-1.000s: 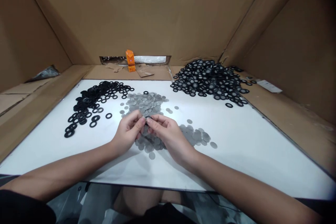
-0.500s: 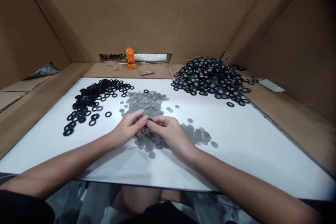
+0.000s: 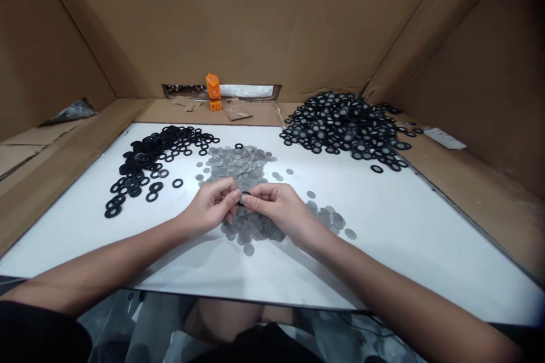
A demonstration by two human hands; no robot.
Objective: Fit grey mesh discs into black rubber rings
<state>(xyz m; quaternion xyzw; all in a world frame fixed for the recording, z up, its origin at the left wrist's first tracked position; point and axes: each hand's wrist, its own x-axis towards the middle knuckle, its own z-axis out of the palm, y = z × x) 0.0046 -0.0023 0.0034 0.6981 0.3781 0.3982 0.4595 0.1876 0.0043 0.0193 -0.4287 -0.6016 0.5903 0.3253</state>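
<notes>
Over the middle of the white table, my left hand [image 3: 217, 199] and my right hand [image 3: 272, 204] meet, both pinching one black ring [image 3: 244, 197] between thumbs and fingers. Much of the ring is covered by fingertips. Beneath and behind the hands lies a heap of thin grey discs [image 3: 238, 164], with more discs [image 3: 330, 218] right of my right hand. A single black ring [image 3: 239, 146] rests at the heap's back edge. Black open rings [image 3: 145, 156] are piled at the left.
At the back right is a large pile of black rings with grey centres [image 3: 340, 125]. Cardboard walls [image 3: 238, 22] surround the white table [image 3: 404, 238]. An orange carton [image 3: 213, 91] stands at the back, and a white label [image 3: 445, 138] lies at the right.
The fingertips have shifted slightly apart, so more of the black ring shows between them. The whole view has moved a little; the piles look the same.
</notes>
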